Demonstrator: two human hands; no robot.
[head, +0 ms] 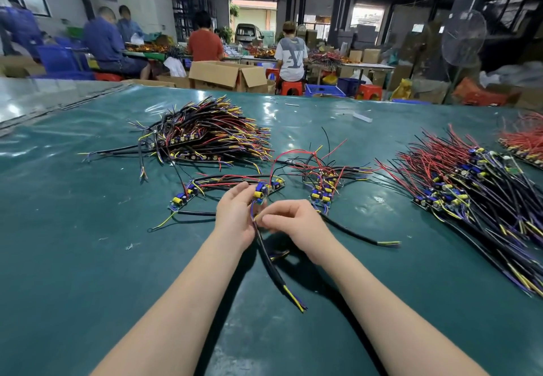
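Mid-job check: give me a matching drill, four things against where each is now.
1. small green circuit board with yellow and blue parts
2. thin purple and yellow leads under that board
3. loose black sheathed cable with yellow tip
4. tall heap of black, red and yellow wired boards

A. flat on the green mat, right of the right hand
B. gripped by the left hand
C. on the mat, beyond the hands, leftward
D. pinched by the right hand

Pairs: 1-B, 2-D, 3-A, 4-C
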